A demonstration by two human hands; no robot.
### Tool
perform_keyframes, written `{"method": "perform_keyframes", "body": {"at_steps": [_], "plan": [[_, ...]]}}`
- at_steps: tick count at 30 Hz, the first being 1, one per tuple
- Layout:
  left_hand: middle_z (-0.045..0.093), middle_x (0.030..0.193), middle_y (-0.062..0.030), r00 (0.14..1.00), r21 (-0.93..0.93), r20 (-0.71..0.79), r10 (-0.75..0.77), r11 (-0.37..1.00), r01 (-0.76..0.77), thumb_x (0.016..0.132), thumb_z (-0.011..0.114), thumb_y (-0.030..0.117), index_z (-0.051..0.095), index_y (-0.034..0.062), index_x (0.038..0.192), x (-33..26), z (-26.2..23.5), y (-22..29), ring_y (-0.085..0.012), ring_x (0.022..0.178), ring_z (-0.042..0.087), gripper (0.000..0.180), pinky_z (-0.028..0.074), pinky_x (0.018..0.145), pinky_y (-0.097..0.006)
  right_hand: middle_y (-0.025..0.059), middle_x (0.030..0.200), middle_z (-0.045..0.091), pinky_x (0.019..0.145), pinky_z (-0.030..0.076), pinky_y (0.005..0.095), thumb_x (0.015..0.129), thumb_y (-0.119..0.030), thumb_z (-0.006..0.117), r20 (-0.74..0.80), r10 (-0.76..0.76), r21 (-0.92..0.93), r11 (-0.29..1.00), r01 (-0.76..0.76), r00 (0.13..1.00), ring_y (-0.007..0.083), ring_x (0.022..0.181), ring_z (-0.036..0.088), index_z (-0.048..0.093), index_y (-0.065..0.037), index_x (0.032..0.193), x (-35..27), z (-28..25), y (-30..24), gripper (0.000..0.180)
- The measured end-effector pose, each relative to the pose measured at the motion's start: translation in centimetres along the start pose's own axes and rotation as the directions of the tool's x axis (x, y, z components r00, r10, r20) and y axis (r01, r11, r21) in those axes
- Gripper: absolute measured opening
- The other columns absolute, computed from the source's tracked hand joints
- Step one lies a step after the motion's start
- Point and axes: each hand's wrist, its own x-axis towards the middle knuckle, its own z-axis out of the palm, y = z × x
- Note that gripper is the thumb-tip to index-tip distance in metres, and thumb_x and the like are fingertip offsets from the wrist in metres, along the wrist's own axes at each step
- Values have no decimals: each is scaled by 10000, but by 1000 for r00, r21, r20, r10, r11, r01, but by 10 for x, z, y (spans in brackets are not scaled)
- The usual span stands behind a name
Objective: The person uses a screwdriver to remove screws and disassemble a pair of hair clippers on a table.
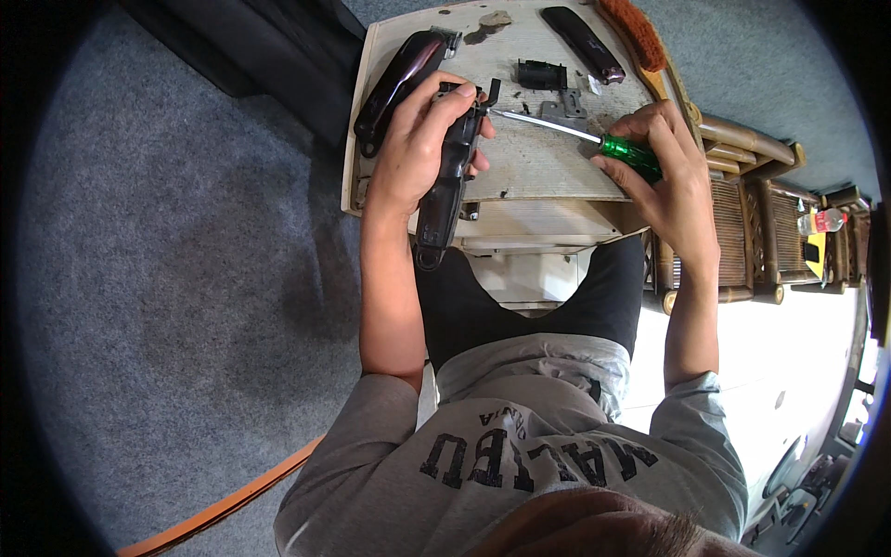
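My left hand [422,139] is closed round the upper part of a black hair clipper body [444,200], whose rounded end with a hanging loop points down toward my lap. In my right hand [670,176] is a screwdriver with a green translucent handle [631,156]. Its metal shaft [548,124] runs left, and the tip meets or nearly meets the clipper's top end, beside a small black lever. Whether the tip sits in a screw cannot be made out. Left of my left hand lies a second, dark glossy clipper [401,84] with its metal blade at the far end.
On the small wooden table [520,172] lie a dark glossy cover [583,43], a black clipper part [542,74], metal blade pieces [564,111] and an orange-bristled brush [636,35]. Bamboo furniture [738,223] stands to the right, with a bottle [821,221] on it. Black cloth [269,46] hangs at the left.
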Motion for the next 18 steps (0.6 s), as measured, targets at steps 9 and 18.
{"method": "perform_keyframes", "body": {"at_steps": [9, 18], "plan": [[721, 857, -90, 999, 45, -6, -34, 998, 34, 1091, 539, 317, 647, 63, 1125, -2, 0, 2, -154, 609, 686, 278, 524, 557, -261, 115, 898, 667, 743, 558, 411, 893, -219, 859, 95, 0, -83, 997, 8, 996, 311, 825, 709, 754, 17, 1040, -1, -2, 5, 297], [714, 856, -83, 1000, 54, -3, -28, 998, 28, 1092, 531, 321, 680, 47, 1136, -1, 2, 2, -144, 603, 674, 315, 508, 555, -255, 122, 903, 668, 745, 556, 413, 897, -217, 850, 30, -3, -37, 999, 4, 1000, 307, 882, 712, 749, 14, 1038, 3, -2, -2, 289]]}}
